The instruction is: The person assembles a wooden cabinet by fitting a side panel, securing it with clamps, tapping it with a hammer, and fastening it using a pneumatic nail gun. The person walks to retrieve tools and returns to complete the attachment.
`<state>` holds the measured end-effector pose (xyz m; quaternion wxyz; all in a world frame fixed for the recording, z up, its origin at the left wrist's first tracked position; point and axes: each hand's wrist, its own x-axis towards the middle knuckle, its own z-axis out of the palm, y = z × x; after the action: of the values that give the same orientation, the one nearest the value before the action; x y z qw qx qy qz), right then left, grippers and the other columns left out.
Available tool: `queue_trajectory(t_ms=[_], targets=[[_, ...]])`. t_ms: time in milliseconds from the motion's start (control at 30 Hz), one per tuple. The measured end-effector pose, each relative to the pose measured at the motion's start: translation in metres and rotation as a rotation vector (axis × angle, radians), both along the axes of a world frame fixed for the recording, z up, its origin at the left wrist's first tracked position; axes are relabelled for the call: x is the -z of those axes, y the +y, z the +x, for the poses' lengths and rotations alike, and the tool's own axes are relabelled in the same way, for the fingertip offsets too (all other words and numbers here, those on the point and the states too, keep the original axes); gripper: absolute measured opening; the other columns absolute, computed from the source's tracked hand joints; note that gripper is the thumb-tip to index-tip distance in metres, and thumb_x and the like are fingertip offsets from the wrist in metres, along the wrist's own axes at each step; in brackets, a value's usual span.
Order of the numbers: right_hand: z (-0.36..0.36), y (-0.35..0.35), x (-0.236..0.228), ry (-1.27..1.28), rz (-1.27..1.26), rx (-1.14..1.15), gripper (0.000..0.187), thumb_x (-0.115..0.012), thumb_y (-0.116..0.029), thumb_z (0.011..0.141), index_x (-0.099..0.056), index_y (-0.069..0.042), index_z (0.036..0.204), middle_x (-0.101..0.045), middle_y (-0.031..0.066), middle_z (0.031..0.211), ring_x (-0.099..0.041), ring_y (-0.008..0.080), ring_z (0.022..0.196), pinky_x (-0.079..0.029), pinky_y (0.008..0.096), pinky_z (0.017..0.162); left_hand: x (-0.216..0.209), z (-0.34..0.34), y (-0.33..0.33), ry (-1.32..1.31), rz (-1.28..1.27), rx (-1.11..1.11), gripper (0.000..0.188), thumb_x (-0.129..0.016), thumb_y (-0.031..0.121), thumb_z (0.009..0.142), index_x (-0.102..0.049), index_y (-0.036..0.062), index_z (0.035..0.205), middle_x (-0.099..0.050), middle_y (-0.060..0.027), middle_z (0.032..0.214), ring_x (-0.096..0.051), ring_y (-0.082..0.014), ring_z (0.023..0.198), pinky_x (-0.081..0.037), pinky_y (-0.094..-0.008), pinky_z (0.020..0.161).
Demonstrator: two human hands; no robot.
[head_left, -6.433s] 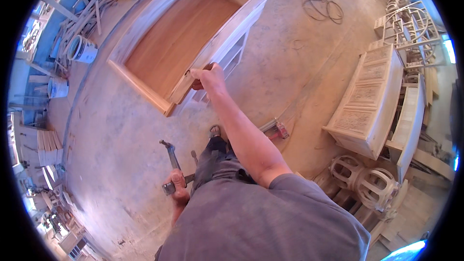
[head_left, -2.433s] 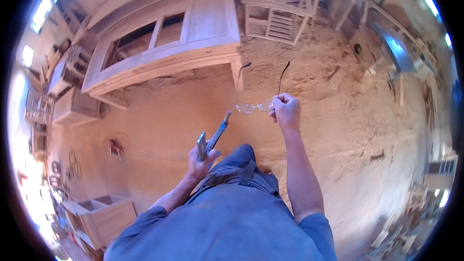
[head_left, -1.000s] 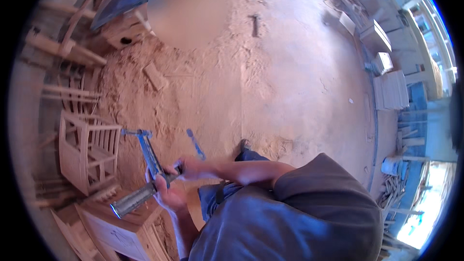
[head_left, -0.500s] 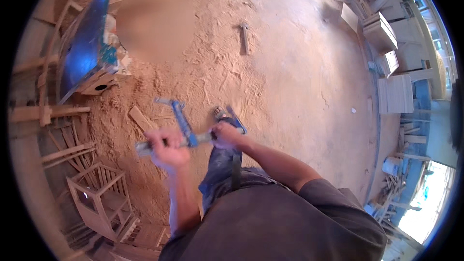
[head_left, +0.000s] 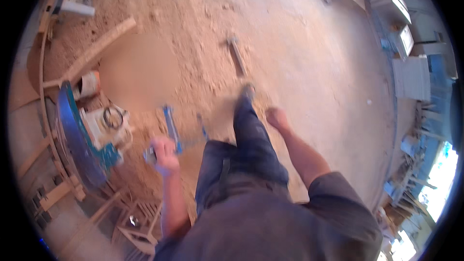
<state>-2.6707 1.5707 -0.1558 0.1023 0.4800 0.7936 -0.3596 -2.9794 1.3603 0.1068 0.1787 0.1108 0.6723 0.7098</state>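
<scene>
My left hand (head_left: 165,154) is closed round the bar end of a long bar clamp (head_left: 171,124) with blue jaws. The clamp hangs over the sawdust to the left of my legs, one blue arm pointing away from me; its far end is blurred. My right hand (head_left: 276,117) is off the clamp, out to the right of my forward leg. It appears to hold nothing, but motion smears its fingers. Ahead of my foot a long, narrow tool with a crosspiece at its far end (head_left: 238,58) lies on the floor.
To the left stands a machine with a blue curved cover (head_left: 79,140). A wooden beam (head_left: 101,48) lies beyond it, and a wooden frame (head_left: 137,232) is at lower left. Sawdust covers the floor (head_left: 203,67). Stacked boards (head_left: 411,77) line the right side.
My right hand has let go of the clamp and swung out to the right. The left hand still grips the clamp. My view has turned and moved forward, with a leg stepping ahead.
</scene>
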Motion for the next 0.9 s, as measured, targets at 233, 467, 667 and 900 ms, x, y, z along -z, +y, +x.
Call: queue_trajectory(t_ms=[233, 467, 667, 900], targets=[[-0.110, 0.092, 0.135, -0.238, -0.284, -0.103, 0.023, -0.055, -0.018, 0.086, -0.074, -0.010, 0.097, -0.070, 0.0192, 0.107, -0.068, 0.0376, 0.098, -0.055, 0.0477, 0.087, 0.093, -0.064, 0.047, 0.127, -0.163, 0.140, 0.037, -0.051, 0.017, 0.099, -0.038, 0.0120, 0.065, -0.036, 0.0015, 0.062, -0.034, -0.0116, 0.057, -0.030, -0.0297, 0.054], [-0.175, 0.130, 0.334, -0.276, -0.203, -0.166, 0.028, -0.052, -0.019, 0.089, -0.072, -0.012, 0.107, -0.062, 0.0204, 0.126, -0.060, 0.0364, 0.115, -0.051, 0.0491, 0.090, 0.179, -0.108, 0.089, 0.209, -0.382, 0.298, 0.038, -0.043, 0.019, 0.103, -0.038, 0.0106, 0.066, -0.035, -0.0025, 0.058, -0.038, -0.0160, 0.056, -0.034, -0.0310, 0.056], [-0.209, 0.145, 0.430, -0.301, 0.026, -0.151, 0.027, -0.055, -0.020, 0.088, -0.072, -0.017, 0.109, -0.060, 0.0151, 0.119, -0.059, 0.0335, 0.114, -0.047, 0.0459, 0.095, 0.225, -0.134, 0.095, 0.048, -0.454, 0.295, 0.049, -0.037, 0.034, 0.109, -0.036, 0.0114, 0.066, -0.031, -0.0002, 0.057, -0.033, -0.0138, 0.053, -0.031, -0.0301, 0.055], [-0.212, 0.143, 0.424, -0.202, 0.026, -0.317, 0.029, -0.058, -0.019, 0.088, -0.070, -0.017, 0.113, -0.059, 0.0172, 0.122, -0.059, 0.0311, 0.117, -0.048, 0.0428, 0.095, 0.225, -0.133, 0.101, 0.093, -0.433, 0.324, 0.049, -0.038, 0.034, 0.109, -0.037, 0.0111, 0.065, -0.033, 0.0000, 0.056, -0.035, -0.0134, 0.053, -0.033, -0.0301, 0.055]])
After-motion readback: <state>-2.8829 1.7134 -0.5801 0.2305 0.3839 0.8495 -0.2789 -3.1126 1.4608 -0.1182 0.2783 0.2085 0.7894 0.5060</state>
